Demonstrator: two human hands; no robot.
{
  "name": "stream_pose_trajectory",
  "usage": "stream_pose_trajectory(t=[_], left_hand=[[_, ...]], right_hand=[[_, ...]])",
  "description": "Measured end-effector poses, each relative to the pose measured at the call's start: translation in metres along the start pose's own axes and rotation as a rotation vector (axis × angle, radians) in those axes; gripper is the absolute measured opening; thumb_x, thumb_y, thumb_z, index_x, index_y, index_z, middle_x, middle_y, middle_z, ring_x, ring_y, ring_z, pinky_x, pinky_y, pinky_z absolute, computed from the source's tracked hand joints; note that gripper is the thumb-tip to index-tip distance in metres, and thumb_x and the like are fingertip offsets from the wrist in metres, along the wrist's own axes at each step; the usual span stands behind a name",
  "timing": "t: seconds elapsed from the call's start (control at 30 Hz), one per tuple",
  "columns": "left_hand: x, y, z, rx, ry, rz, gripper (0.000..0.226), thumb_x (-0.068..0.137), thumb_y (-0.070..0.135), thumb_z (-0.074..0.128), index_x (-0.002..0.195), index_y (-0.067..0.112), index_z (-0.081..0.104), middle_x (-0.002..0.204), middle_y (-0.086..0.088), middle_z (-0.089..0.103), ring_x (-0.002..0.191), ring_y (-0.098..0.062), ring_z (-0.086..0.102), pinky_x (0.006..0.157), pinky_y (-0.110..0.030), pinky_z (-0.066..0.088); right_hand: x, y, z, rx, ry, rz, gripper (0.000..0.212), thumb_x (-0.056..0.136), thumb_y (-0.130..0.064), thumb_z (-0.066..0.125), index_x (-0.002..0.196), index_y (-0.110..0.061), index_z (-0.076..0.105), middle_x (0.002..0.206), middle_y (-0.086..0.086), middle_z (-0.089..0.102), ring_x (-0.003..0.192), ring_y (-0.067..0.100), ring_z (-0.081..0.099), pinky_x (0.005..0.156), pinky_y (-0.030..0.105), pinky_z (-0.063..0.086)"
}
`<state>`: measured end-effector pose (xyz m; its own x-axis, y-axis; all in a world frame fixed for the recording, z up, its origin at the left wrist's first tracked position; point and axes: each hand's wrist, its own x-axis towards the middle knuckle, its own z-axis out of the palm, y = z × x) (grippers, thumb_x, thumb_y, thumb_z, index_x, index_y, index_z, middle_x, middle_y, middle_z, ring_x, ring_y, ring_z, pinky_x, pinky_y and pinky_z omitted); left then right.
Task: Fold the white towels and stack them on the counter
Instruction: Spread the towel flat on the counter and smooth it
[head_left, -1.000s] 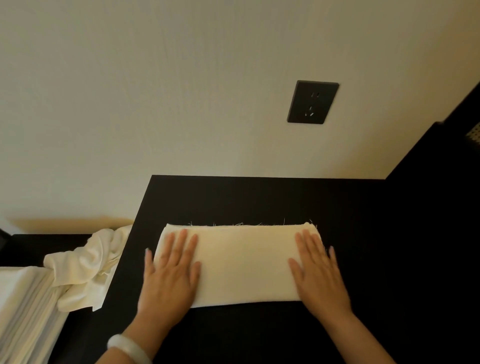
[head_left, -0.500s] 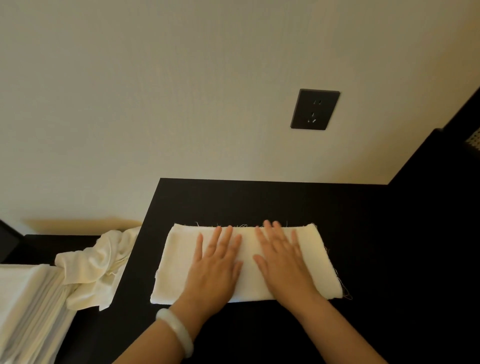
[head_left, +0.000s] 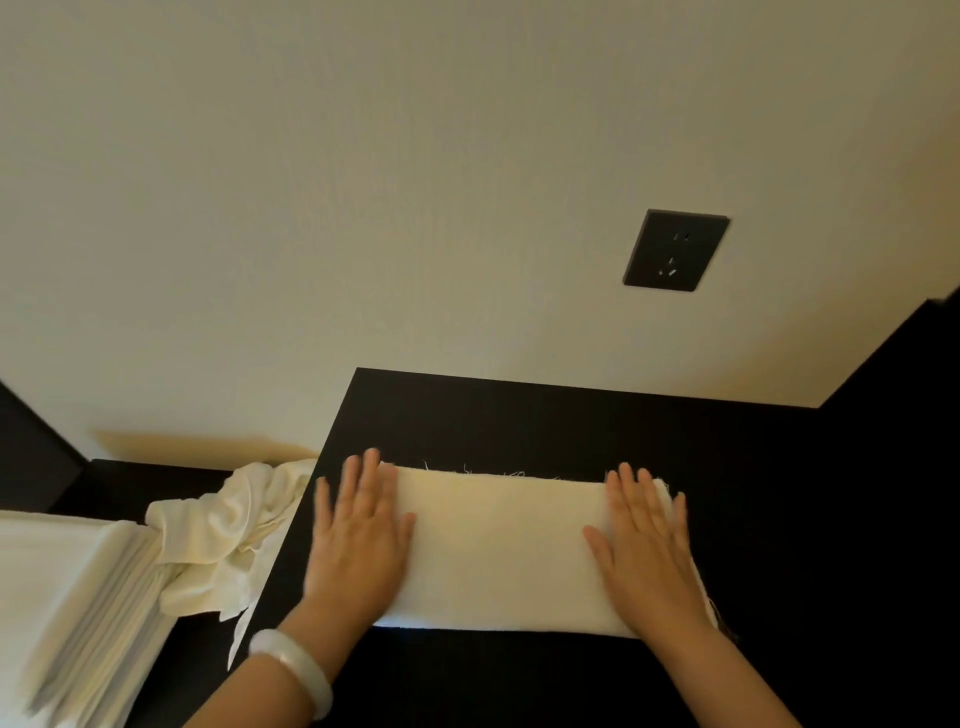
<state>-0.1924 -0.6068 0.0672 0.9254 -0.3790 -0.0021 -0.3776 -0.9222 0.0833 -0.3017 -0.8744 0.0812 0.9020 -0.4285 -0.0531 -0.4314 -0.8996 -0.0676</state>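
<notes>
1. Two hands press flat on the folded white towel (head_left: 498, 551) in the head view. The left hand (head_left: 358, 540) covers its left end and the right hand (head_left: 649, 551) its right end, fingers straight and close together.
2. The towel lies on the black counter (head_left: 519, 421), near its left edge.
3. Further left, a crumpled towel (head_left: 223, 540) touches a folded stack (head_left: 78, 587).

The folded white cloth towel (head_left: 498, 551) lay on the flat black counter (head_left: 519, 421), with the left hand (head_left: 358, 540) flat on its left end and the right hand (head_left: 649, 545) flat on its right end. Left of the left hand lay a crumpled white cloth (head_left: 223, 540), touching a tall stack of folded white towels (head_left: 78, 597) farther left. A dark square wall socket (head_left: 675, 249) sat behind and above the right hand.
</notes>
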Motion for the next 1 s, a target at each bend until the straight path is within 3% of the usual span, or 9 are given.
stream_pose_trajectory(t=[0.1,0.2,0.3,0.5,0.67,0.8,0.87,0.93,1.0], left_hand=[[0.008,0.046,-0.009,-0.020,0.049,0.281,0.061,0.098,0.039,0.018,0.150,0.011,0.036,0.159,-0.011,0.027,0.148,-0.030,0.020,0.117,-0.052,0.013],[0.014,0.069,0.004,-0.006,-0.042,0.381,0.069,0.091,0.048,-0.014,0.155,0.023,-0.003,0.164,-0.001,-0.011,0.150,-0.022,-0.016,0.122,-0.048,-0.009],[0.018,0.048,0.015,-0.060,-0.064,0.245,0.072,0.088,0.055,-0.019,0.156,0.034,-0.007,0.165,0.006,-0.010,0.149,-0.015,-0.018,0.117,-0.041,-0.015],[0.019,0.001,0.013,-0.082,-0.037,0.046,0.078,0.085,0.057,-0.016,0.157,0.028,-0.004,0.165,0.004,-0.005,0.149,-0.014,-0.014,0.120,-0.037,-0.010],[0.019,0.001,0.011,-0.115,-0.049,0.023,0.085,0.081,0.059,-0.018,0.157,0.024,-0.003,0.165,0.003,-0.007,0.150,-0.015,-0.011,0.119,-0.034,-0.011],[0.020,0.002,0.008,-0.105,-0.086,-0.010,0.091,0.078,0.059,-0.020,0.157,0.017,-0.002,0.165,-0.002,-0.008,0.151,-0.019,-0.011,0.119,-0.037,-0.010],[0.013,0.014,0.002,-0.031,-0.023,0.006,0.085,0.087,0.056,-0.010,0.157,0.011,0.011,0.165,-0.008,0.003,0.152,-0.024,0.001,0.122,-0.042,-0.003],[0.001,0.041,0.003,-0.044,0.057,0.107,0.070,0.097,0.045,0.014,0.150,0.006,0.037,0.158,-0.013,0.029,0.147,-0.029,0.027,0.120,-0.045,0.015],[-0.014,0.071,0.007,-0.116,0.042,0.245,0.060,0.103,0.038,0.017,0.148,0.007,0.041,0.157,-0.013,0.033,0.145,-0.030,0.031,0.115,-0.047,0.019]], right_hand=[[0.001,-0.050,-0.004,0.038,-0.008,-0.228,0.066,0.096,-0.050,0.003,0.154,-0.022,-0.014,0.163,-0.002,-0.017,0.147,0.014,-0.024,0.116,0.043,-0.023],[0.007,-0.076,0.015,-0.013,-0.113,-0.380,0.064,0.098,-0.051,0.004,0.152,-0.023,-0.017,0.164,-0.001,-0.018,0.146,0.013,-0.026,0.117,0.040,-0.025],[0.017,-0.056,0.021,0.082,-0.116,-0.300,0.065,0.096,-0.057,0.002,0.152,-0.030,-0.016,0.163,-0.008,-0.015,0.145,0.005,-0.023,0.119,0.033,-0.020],[0.034,0.024,0.014,0.014,-0.051,-0.005,0.065,0.100,-0.056,0.006,0.156,-0.026,-0.008,0.164,-0.007,-0.009,0.147,0.008,-0.019,0.121,0.038,-0.014],[0.045,0.035,0.015,0.156,-0.106,0.054,0.067,0.102,-0.056,0.017,0.156,-0.027,-0.008,0.164,-0.008,-0.015,0.148,0.011,-0.019,0.122,0.034,-0.009],[0.051,0.029,-0.004,0.245,-0.171,0.231,0.071,0.102,-0.055,0.024,0.157,-0.022,-0.006,0.165,-0.002,-0.011,0.152,0.022,-0.007,0.123,0.042,-0.002],[0.039,0.017,-0.010,0.091,-0.044,0.223,0.070,0.103,-0.054,0.020,0.157,-0.018,-0.006,0.166,0.004,-0.008,0.152,0.021,-0.005,0.124,0.046,-0.003],[0.019,-0.012,-0.001,0.029,0.090,0.050,0.067,0.103,-0.051,0.021,0.157,-0.017,0.000,0.165,0.006,-0.005,0.152,0.021,-0.005,0.121,0.045,-0.012],[-0.006,-0.047,0.014,0.067,0.071,-0.135,0.063,0.102,-0.045,0.027,0.156,-0.014,0.018,0.163,0.009,0.013,0.151,0.022,0.010,0.120,0.041,-0.013]])
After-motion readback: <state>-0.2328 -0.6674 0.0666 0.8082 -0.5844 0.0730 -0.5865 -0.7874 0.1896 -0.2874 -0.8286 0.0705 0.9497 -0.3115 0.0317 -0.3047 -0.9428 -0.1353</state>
